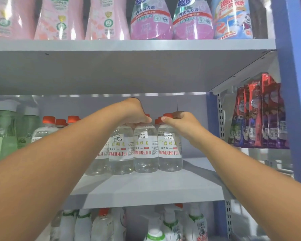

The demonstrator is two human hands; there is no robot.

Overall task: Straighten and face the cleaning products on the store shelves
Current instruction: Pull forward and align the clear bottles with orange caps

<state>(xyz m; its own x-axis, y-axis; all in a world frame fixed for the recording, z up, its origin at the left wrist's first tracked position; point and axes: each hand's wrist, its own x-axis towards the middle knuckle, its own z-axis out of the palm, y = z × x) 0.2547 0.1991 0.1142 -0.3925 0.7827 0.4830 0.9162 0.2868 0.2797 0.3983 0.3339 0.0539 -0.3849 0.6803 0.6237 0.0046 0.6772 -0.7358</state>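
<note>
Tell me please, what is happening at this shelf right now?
A person is facing clear bottles with red caps on the middle shelf. The left hand grips the tops of the two front bottles in the middle; the right hand holds the cap of the rightmost bottle. Their white labels point forward, near the shelf's right end.

Two bare forearms, no sleeves in view. Left hand (137, 115) & right hand (181, 121): no gloves, no rings, no watch or wristband visible. Nails short, unpainted.

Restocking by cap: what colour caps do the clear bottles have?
Orange-red caps on the clear plastic bottles, head view.
</note>
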